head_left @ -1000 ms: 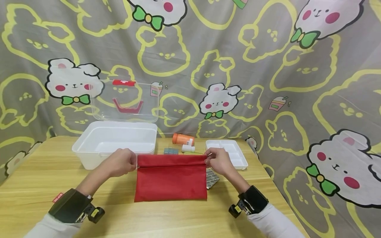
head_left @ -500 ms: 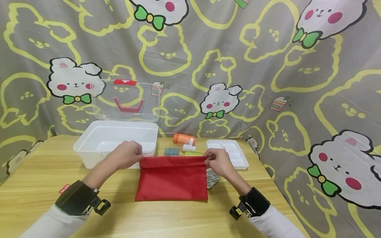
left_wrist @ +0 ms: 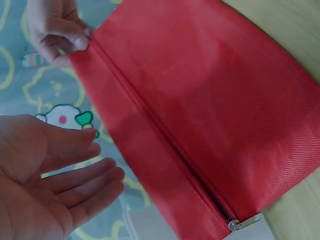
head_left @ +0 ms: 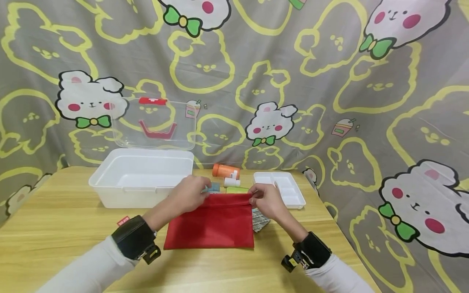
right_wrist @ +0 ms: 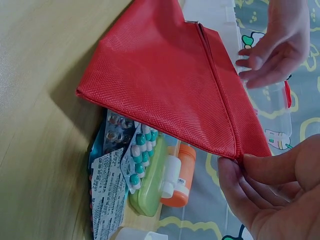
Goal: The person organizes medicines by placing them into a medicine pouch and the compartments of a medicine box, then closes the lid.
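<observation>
A red zip pouch [head_left: 212, 232] stands tilted over the table with its zipper along the top. My right hand [head_left: 266, 198] pinches its top right corner between thumb and fingers, as the right wrist view also shows. Loosely spread, my left hand [head_left: 190, 192] hovers by the pouch's upper left edge; in the left wrist view its fingers [left_wrist: 95, 185] are apart from the fabric. The metal zipper pull [left_wrist: 245, 222] sits at the zipper's left end. In the head view, the left hand hides the pouch's top left corner.
Behind the pouch lie an orange bottle [head_left: 226, 171], a small white bottle [head_left: 231, 182], a green case [right_wrist: 150, 180] and capsule blister packs [right_wrist: 142, 152]. A white box [head_left: 139, 197] with its clear lid [head_left: 154, 140] raised stands left. A divided white tray [head_left: 298, 201] lies right.
My left hand has let go of the pouch's top left corner and moved right along the upper edge. The right hand keeps its pinch on the right corner, nearly in place.
</observation>
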Action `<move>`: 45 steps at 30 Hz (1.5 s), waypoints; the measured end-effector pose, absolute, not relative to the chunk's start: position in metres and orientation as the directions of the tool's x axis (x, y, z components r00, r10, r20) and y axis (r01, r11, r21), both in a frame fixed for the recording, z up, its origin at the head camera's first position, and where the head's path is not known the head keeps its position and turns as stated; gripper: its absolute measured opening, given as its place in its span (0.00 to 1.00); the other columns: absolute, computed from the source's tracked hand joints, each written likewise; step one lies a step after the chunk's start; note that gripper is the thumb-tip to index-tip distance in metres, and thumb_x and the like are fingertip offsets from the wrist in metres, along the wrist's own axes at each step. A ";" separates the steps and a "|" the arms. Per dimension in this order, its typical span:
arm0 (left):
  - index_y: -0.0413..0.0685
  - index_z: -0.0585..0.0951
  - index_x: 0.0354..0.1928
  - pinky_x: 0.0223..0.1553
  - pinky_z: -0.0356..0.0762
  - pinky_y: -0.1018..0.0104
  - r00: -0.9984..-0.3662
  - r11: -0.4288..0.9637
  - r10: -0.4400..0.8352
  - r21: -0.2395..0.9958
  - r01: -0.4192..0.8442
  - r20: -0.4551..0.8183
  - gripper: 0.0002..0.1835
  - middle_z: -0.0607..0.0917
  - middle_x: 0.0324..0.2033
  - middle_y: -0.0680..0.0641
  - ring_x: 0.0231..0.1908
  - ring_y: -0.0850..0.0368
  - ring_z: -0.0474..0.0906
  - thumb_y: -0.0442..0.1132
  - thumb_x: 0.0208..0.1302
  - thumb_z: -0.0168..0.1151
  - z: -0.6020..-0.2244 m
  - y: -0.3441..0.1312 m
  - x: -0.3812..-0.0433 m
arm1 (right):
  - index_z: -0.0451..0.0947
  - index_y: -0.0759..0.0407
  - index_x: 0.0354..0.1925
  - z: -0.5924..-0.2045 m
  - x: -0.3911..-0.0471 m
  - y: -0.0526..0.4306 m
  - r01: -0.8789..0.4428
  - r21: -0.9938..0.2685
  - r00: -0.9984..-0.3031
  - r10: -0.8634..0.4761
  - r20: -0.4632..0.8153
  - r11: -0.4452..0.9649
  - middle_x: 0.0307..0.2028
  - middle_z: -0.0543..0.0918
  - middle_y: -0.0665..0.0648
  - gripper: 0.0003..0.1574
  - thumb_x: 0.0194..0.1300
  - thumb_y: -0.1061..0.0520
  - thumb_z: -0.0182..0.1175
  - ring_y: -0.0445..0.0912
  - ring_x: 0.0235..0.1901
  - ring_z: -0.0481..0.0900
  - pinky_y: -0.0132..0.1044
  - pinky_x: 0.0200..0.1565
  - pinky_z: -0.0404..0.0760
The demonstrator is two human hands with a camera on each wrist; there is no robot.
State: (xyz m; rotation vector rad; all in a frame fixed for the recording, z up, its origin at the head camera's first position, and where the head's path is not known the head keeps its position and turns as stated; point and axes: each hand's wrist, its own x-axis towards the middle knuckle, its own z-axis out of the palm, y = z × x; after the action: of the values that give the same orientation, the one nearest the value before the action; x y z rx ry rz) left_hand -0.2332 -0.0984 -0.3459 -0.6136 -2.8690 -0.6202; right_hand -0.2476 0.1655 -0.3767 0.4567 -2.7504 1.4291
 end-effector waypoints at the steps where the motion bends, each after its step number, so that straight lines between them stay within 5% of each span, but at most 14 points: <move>1: 0.40 0.88 0.44 0.41 0.84 0.57 -0.911 0.839 0.358 0.358 0.410 0.205 0.09 0.90 0.37 0.44 0.36 0.51 0.83 0.31 0.61 0.68 -0.347 -0.097 -0.234 | 0.83 0.65 0.37 -0.377 -0.247 0.165 -0.262 -0.799 -0.957 -0.256 0.140 0.541 0.28 0.87 0.60 0.10 0.59 0.75 0.60 0.54 0.29 0.88 0.44 0.35 0.87; 5: 0.39 0.88 0.42 0.36 0.82 0.60 -0.910 0.846 0.378 0.335 0.415 0.172 0.08 0.89 0.34 0.44 0.32 0.53 0.82 0.29 0.60 0.67 -0.351 -0.097 -0.236 | 0.83 0.64 0.37 -0.377 -0.247 0.164 -0.259 -0.796 -0.957 -0.259 0.134 0.547 0.28 0.86 0.60 0.11 0.59 0.75 0.61 0.56 0.31 0.88 0.41 0.34 0.87; 14: 0.46 0.82 0.18 0.25 0.71 0.66 -0.842 0.797 0.485 0.277 0.537 0.237 0.13 0.78 0.15 0.54 0.21 0.59 0.69 0.22 0.53 0.62 -0.357 -0.114 -0.239 | 0.83 0.63 0.37 -0.377 -0.247 0.160 -0.256 -0.799 -0.958 -0.255 0.133 0.544 0.29 0.87 0.59 0.10 0.59 0.74 0.61 0.50 0.29 0.87 0.39 0.34 0.87; 26: 0.48 0.87 0.21 0.32 0.81 0.62 -0.839 0.790 0.525 0.283 0.544 0.145 0.09 0.85 0.20 0.55 0.24 0.59 0.78 0.27 0.54 0.70 -0.330 -0.130 -0.234 | 0.84 0.62 0.40 -0.371 -0.246 0.152 -0.221 -0.833 -0.963 -0.249 0.105 0.507 0.30 0.88 0.57 0.07 0.63 0.68 0.64 0.48 0.29 0.87 0.51 0.41 0.87; 33: 0.49 0.88 0.23 0.37 0.84 0.58 -0.839 0.799 0.530 0.259 0.543 0.124 0.08 0.86 0.22 0.55 0.27 0.57 0.81 0.28 0.54 0.71 -0.308 -0.141 -0.230 | 0.83 0.65 0.41 -0.369 -0.245 0.147 -0.234 -0.860 -0.952 -0.286 0.109 0.453 0.32 0.88 0.61 0.05 0.65 0.64 0.66 0.53 0.31 0.88 0.40 0.36 0.88; 39: 0.50 0.88 0.22 0.36 0.82 0.57 -0.845 0.811 0.520 0.241 0.534 0.124 0.08 0.85 0.20 0.56 0.26 0.58 0.79 0.30 0.54 0.72 -0.299 -0.151 -0.227 | 0.84 0.64 0.39 -0.369 -0.244 0.144 -0.251 -0.862 -0.943 -0.313 0.115 0.441 0.33 0.87 0.66 0.04 0.67 0.63 0.65 0.51 0.30 0.88 0.49 0.39 0.88; 45: 0.50 0.89 0.25 0.38 0.83 0.55 -0.877 0.841 0.475 0.253 0.478 0.076 0.07 0.86 0.22 0.54 0.28 0.57 0.79 0.30 0.56 0.71 -0.289 -0.164 -0.223 | 0.83 0.63 0.39 -0.371 -0.244 0.146 -0.240 -0.848 -0.949 -0.297 0.102 0.474 0.31 0.88 0.62 0.04 0.68 0.62 0.64 0.48 0.28 0.87 0.42 0.37 0.88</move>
State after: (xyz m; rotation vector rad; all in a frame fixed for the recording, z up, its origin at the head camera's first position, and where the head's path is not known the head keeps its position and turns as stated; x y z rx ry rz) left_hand -0.2232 -0.1641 -0.2890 -0.7778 -3.0039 -0.4172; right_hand -0.2444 0.1457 -0.3713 0.5007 -2.7466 1.5645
